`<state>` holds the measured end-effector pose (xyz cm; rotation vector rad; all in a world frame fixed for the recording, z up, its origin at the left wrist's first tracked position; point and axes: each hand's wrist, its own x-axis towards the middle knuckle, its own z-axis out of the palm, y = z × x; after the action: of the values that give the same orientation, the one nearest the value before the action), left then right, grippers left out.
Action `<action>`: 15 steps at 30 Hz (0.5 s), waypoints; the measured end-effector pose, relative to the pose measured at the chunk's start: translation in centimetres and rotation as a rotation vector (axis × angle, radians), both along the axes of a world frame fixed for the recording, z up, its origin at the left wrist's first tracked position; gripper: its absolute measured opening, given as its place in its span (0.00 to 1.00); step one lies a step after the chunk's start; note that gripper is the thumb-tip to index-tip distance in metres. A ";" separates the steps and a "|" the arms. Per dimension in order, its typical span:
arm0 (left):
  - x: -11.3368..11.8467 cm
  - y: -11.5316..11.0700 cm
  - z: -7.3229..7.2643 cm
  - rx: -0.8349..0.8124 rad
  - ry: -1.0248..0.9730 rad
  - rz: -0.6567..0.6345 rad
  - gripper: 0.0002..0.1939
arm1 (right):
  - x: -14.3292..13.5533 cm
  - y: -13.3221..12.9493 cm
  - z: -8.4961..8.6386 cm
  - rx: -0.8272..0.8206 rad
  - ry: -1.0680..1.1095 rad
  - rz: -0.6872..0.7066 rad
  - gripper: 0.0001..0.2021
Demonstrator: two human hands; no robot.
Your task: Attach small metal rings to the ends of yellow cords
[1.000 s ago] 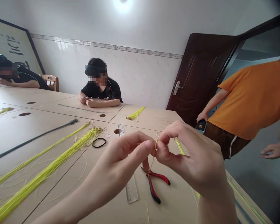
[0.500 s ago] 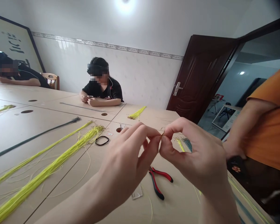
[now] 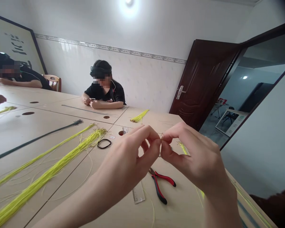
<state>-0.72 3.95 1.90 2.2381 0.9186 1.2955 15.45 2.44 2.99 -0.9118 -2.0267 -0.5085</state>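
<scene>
Over the table, my left hand (image 3: 130, 158) and my right hand (image 3: 194, 158) meet fingertip to fingertip. Each is closed in a pinch on one thin, brownish cord (image 3: 161, 138), mostly hidden by the fingers. A bit of it shows above and below the tips. Beneath my hands lie pliers (image 3: 160, 190) with red and black handles, spread apart. A clear ruler (image 3: 139, 193) lies beside them, partly covered by my left wrist.
Bundles of yellow cords (image 3: 61, 160) and dark grey-green cords (image 3: 38, 138) stretch across the left. A black band (image 3: 104, 148) lies near their ends. Another yellow bundle (image 3: 140, 116) is farther back. Across the table (image 3: 123, 209) sits a person (image 3: 104, 91); another person (image 3: 26, 76) is at far left.
My joined hands have shifted slightly left, still pinching the cord. The person in orange at the right has gone from view. Another person's hand has appeared at the left edge.
</scene>
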 end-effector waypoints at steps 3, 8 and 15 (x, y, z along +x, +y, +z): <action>0.2 -0.1 -0.3 0.077 0.025 0.074 0.07 | -0.1 0.0 -0.1 0.065 -0.063 -0.041 0.06; 0.3 0.1 0.0 -0.095 -0.090 -0.068 0.08 | 0.0 0.0 -0.2 0.202 -0.109 -0.025 0.06; 0.2 0.2 0.7 -0.229 -0.238 -0.163 0.08 | 0.1 -0.1 -0.5 0.288 -0.091 0.008 0.09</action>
<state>-0.47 4.11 2.58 1.8942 0.7401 1.2787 15.52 2.33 2.48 -0.7162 -1.9713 -0.8257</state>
